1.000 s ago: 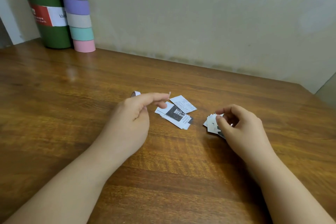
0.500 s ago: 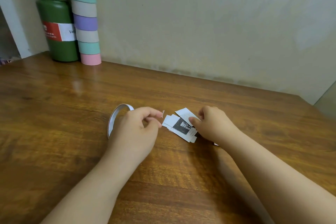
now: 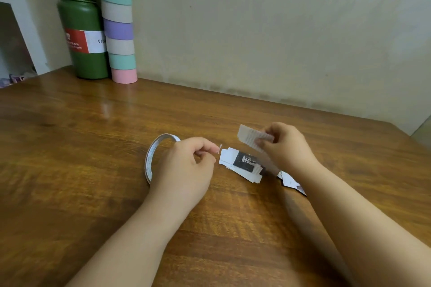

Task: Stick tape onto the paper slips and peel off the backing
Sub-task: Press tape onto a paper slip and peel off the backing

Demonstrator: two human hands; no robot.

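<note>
The right hand (image 3: 288, 147) pinches one slip (image 3: 253, 138) above the pile (image 3: 241, 163). The left hand (image 3: 186, 165) pinches a tiny tape piece (image 3: 219, 148) near the roll (image 3: 154, 156). The slip looks light and floppy, best held at its edge.

A glossy brown wooden tabletop (image 3: 93, 147) meets a plain beige wall (image 3: 279, 30). At the far left corner stand a green flask (image 3: 84, 39) and a pastel-banded tube (image 3: 119, 30), touching.
</note>
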